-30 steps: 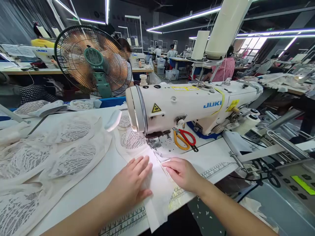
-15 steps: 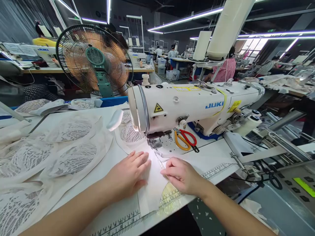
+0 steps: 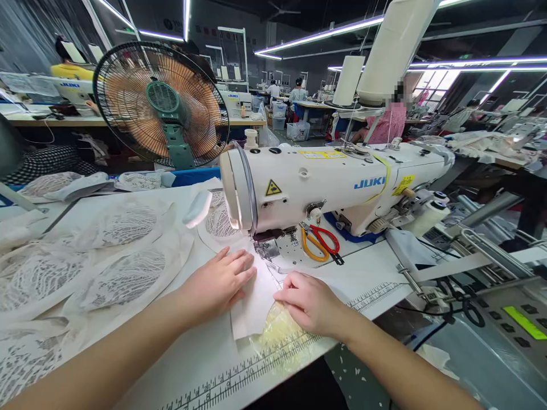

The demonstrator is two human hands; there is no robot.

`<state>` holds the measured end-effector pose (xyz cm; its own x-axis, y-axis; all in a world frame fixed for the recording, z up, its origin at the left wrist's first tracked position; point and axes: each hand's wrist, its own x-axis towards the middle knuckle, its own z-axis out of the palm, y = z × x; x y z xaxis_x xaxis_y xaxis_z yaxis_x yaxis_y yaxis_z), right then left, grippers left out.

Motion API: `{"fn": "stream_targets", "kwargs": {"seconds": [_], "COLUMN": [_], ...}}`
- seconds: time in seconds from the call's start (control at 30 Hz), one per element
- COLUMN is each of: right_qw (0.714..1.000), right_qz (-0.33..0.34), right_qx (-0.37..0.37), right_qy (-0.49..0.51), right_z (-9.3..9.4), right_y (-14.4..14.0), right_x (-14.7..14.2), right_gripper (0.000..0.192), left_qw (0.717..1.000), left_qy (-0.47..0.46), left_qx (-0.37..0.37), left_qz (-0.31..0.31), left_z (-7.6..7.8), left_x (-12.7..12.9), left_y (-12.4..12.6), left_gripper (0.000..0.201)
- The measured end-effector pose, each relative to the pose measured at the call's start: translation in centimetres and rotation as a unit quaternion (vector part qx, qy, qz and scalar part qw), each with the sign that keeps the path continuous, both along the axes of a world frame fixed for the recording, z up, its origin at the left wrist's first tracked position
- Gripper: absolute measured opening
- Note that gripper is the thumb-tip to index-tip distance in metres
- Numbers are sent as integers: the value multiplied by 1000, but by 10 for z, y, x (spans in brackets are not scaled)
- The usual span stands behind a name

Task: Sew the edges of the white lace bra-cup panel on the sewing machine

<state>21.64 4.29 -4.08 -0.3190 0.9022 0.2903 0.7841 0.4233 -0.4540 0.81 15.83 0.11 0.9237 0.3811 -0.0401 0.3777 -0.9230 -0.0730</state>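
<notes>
White fabric piece (image 3: 252,299) lies flat on the tabletop (image 3: 205,364) between the two hands, its long axis running from the near edge of the table up and away toward the presser foot (image 3: 268,249) of the sewing machine (image 3: 333,185).

The left hand (image 3: 217,283) rests palm down on the left part of the piece, fingers spread a little and laid flat, their tips pointing toward the foot. The right hand (image 3: 310,302) sits on the right edge of the piece with its fingers curled and drawn together; they seem to pinch or press the edge, though the exact grip is hidden under the knuckles. A yellowish lace patch (image 3: 280,339) shows just below and beneath this hand, next to the near end of the white piece, over the printed ruler (image 3: 239,376) along the table's edge.

Both hands stand close to the foot; the left fingertips look slightly nearer to it, and the far end of the piece reaches right up to it.

Beyond the foot, scissors (image 3: 320,242) with red and yellow handles lie on the machine bed. To the left, well apart from the hands, lace cut pieces (image 3: 123,267) are spread across the tabletop. A green fan (image 3: 160,108) stands behind them, and other people work at distant tables.
</notes>
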Motion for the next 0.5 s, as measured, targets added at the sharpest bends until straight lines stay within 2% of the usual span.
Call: {"fn": "stream_targets", "kwargs": {"seconds": [0.2, 0.37, 0.5], "right_qw": [994, 981, 971], "right_qz": [-21, -46, -69], "right_qx": [-51, -103, -122], "right_qy": [-91, -159, -191], "right_z": [9, 20, 24], "right_y": [6, 13, 18], "right_x": [-6, -13, -18], "right_gripper": [30, 34, 35], "left_qw": [998, 993, 989], "left_qy": [-4, -45, -91], "left_qx": [33, -4, -21], "left_qz": [-50, -106, -113], "left_z": [0, -2, -5], "left_x": [3, 6, 7], "left_y": [4, -2, -8], "left_gripper": [36, 33, 28]}}
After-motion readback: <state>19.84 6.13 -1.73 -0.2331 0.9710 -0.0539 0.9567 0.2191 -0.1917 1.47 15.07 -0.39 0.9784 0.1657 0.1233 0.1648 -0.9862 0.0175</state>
